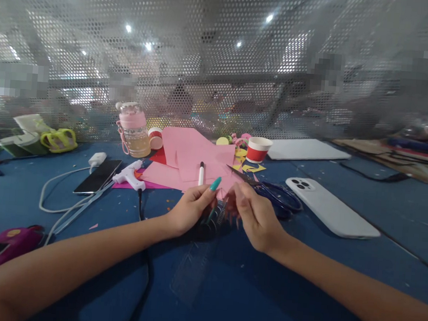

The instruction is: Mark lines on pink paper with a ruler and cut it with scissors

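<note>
Over the near part of the blue table, my left hand (192, 209) is closed, its teal-nailed thumb pressed on a clear plastic ruler-like piece (216, 216) with fine printed marks. My right hand (262, 217) is at the right side of that piece with bent fingers. Motion smears its fingertips, so whether they grip is unclear. Just beyond the hands lie pink paper sheets (200, 152), with a white marker with a black tip (201, 173) on them. Dark-blue-handled scissors (275, 196) lie beside my right hand, blades toward the paper.
A white glue gun (129, 175), a black phone (97, 177) and a cable (45, 210) lie left. A pink-lidded bottle (133, 130) and a red-and-white paper cup (257, 150) stand behind. At right are a white phone (335, 208) and a flat white slab (306, 150).
</note>
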Demonstrator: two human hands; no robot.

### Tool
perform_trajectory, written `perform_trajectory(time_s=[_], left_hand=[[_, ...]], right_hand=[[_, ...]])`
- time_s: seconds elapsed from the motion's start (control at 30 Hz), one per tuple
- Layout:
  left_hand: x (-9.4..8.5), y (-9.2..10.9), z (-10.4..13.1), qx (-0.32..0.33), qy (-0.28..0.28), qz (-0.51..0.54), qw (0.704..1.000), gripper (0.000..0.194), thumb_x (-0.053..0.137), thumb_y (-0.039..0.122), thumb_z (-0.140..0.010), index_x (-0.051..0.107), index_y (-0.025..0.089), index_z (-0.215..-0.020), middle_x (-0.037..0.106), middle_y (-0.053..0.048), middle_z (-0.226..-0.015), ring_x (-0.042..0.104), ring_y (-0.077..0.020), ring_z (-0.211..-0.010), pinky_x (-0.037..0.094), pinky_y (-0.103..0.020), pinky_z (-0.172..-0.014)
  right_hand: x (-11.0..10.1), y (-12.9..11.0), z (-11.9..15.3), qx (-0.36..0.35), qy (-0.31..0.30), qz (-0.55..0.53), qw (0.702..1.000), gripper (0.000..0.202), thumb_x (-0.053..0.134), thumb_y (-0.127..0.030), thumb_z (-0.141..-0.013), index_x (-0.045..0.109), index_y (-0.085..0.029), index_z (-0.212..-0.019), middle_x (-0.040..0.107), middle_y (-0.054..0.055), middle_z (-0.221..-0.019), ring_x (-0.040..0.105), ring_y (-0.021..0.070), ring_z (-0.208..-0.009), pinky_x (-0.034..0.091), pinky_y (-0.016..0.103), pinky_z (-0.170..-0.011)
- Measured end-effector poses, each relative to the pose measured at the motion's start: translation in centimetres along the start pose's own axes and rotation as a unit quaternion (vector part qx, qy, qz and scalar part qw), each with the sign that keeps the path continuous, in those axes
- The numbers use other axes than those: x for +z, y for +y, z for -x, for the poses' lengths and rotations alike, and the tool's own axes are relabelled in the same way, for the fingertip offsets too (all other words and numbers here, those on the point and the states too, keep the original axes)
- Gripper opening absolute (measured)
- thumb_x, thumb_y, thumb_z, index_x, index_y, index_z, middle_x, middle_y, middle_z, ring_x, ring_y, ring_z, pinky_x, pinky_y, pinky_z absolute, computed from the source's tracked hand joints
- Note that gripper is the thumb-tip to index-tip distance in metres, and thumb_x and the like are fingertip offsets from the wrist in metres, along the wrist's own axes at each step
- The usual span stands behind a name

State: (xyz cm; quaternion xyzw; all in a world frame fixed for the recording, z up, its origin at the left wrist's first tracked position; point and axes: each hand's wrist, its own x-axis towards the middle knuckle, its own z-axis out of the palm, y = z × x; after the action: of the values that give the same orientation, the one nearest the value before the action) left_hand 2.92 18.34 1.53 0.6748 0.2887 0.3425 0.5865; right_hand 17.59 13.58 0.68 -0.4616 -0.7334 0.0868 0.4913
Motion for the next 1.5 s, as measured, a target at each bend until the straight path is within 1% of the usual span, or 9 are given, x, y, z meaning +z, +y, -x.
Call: perform_trajectory(time_s=[0.13,0.23,0.37,0.53,0.73,0.87,1.1,1.3,1.5], left_hand=[[0.1,0.1,-0.1,0.013,-0.001,-0.047,0.999,0.044,0.042,0.056,-0.080,0.039,0.019,-0.058,0.035,0.007,-0.048,0.030,-0.0061,-0.043,0.024,-0.021,-0.042],[0.2,0.0,0.1,0.043,-0.014,-0.093,0.995,0.041,0.039,0.049,-0.084,0.038,0.018,-0.057,0.035,0.007,-0.050,0.030,-0.0062,-0.045,0.025,-0.021,-0.044],[0.1,-0.2,0.2,0.063,-0.027,-0.135,0.988,0.036,0.037,0.043,-0.086,0.040,0.018,-0.060,0.036,0.007,-0.053,0.030,-0.0068,-0.047,0.026,-0.021,-0.045],[0.0,-0.3,0.2,0.055,-0.029,-0.167,0.984,0.033,0.034,0.041,-0.087,0.039,0.018,-0.064,0.035,0.007,-0.053,0.030,-0.0074,-0.047,0.026,-0.021,-0.045],[0.1,-0.1,0.3,0.051,-0.034,-0.201,0.978,0.032,0.030,0.040,-0.088,0.039,0.019,-0.066,0.037,0.006,-0.054,0.033,-0.0082,-0.048,0.027,-0.022,-0.046],[0.0,-0.1,0.4,0.057,-0.040,-0.211,0.975,0.031,0.032,0.040,-0.087,0.038,0.019,-0.066,0.036,0.006,-0.054,0.032,-0.0083,-0.048,0.026,-0.022,-0.045],[0.0,0.0,0.5,0.061,-0.035,-0.190,0.979,0.031,0.036,0.040,-0.086,0.037,0.019,-0.064,0.035,0.007,-0.054,0.029,-0.0080,-0.049,0.025,-0.021,-0.046],[0.1,0.3,0.5,0.078,-0.002,-0.214,0.974,0.026,0.036,0.033,-0.085,0.039,0.018,-0.063,0.033,0.006,-0.054,0.029,-0.0083,-0.050,0.025,-0.021,-0.047],[0.1,0.0,0.4,0.052,-0.022,-0.198,0.979,0.030,0.032,0.036,-0.088,0.039,0.019,-0.064,0.035,0.006,-0.053,0.031,-0.0084,-0.048,0.026,-0.021,-0.044]], right_hand=[[0.6,-0.7,0.1,0.149,0.000,-0.153,0.977,0.042,0.030,-0.054,-0.089,0.043,-0.021,-0.065,0.051,-0.001,-0.050,0.051,0.0120,-0.041,0.039,0.023,-0.036],[0.9,-1.0,-0.1,0.189,0.002,-0.191,0.963,0.041,0.038,-0.057,-0.084,0.043,-0.022,-0.063,0.048,-0.003,-0.048,0.047,0.0110,-0.039,0.038,0.022,-0.035],[1.1,-0.9,-0.2,0.203,0.002,-0.198,0.959,0.042,0.040,-0.058,-0.081,0.041,-0.022,-0.060,0.045,-0.005,-0.044,0.045,0.0109,-0.038,0.038,0.022,-0.035],[1.1,-0.8,0.0,0.218,-0.012,-0.194,0.957,0.039,0.044,-0.055,-0.080,0.041,-0.022,-0.059,0.043,-0.005,-0.044,0.042,0.0099,-0.035,0.037,0.022,-0.033],[0.9,-0.9,0.0,0.194,-0.023,-0.149,0.969,0.035,0.043,-0.045,-0.083,0.039,-0.022,-0.058,0.043,-0.005,-0.042,0.043,0.0094,-0.034,0.036,0.021,-0.034],[1.0,-1.0,0.1,0.193,-0.016,-0.153,0.969,0.035,0.044,-0.046,-0.083,0.039,-0.022,-0.058,0.043,-0.005,-0.042,0.043,0.0093,-0.034,0.036,0.020,-0.033],[1.3,-1.0,0.2,0.254,-0.005,-0.248,0.935,0.043,0.049,-0.059,-0.075,0.042,-0.021,-0.057,0.042,-0.006,-0.042,0.041,0.0083,-0.033,0.036,0.020,-0.031],[1.5,-1.4,0.0,0.322,-0.041,-0.332,0.886,0.048,0.052,-0.065,-0.068,0.046,-0.019,-0.057,0.046,-0.005,-0.038,0.041,0.0084,-0.029,0.030,0.020,-0.028],[1.6,-1.2,0.1,0.328,-0.051,-0.327,0.885,0.045,0.052,-0.062,-0.070,0.047,-0.018,-0.059,0.048,-0.005,-0.039,0.041,0.0073,-0.029,0.029,0.018,-0.029]])
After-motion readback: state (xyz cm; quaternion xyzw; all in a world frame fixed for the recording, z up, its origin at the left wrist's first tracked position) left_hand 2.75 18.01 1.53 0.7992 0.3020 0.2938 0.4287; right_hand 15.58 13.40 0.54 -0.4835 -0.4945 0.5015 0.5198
